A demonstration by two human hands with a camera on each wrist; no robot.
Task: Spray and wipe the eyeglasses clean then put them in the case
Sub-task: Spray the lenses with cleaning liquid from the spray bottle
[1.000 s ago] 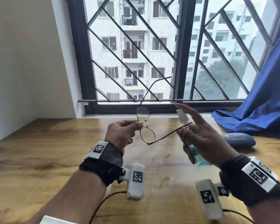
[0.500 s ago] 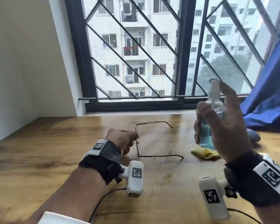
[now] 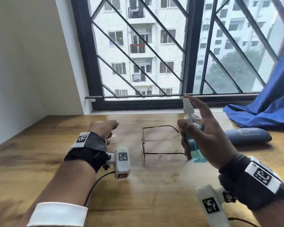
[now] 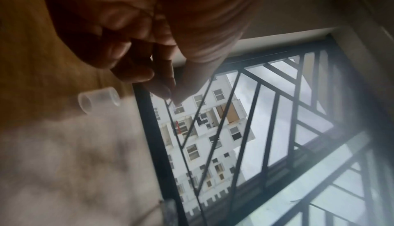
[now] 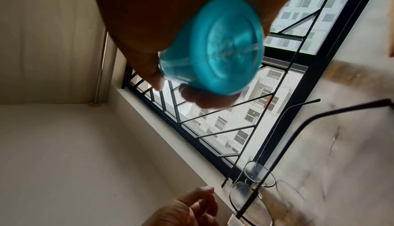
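Flanking the eyeglasses (image 3: 161, 140): clear cap (image 3: 113, 139) left, blue case (image 3: 247, 135) right.

The right hand (image 3: 208, 138) covers most of the spray bottle (image 3: 193, 145). The eyeglasses (image 3: 161, 140) stand edge-on in the head view, lenses too thin to make out. The left wrist view is smeared with blur across the bench (image 4: 53, 153).

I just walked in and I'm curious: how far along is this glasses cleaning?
Early. The bottle's clear cap is already off, on the table. The right hand holds the spray bottle, forefinger on its nozzle, beside the eyeglasses, whose lenses show droplets. The left hand holds nothing. Wiping is left, then packing into the closed blue case.
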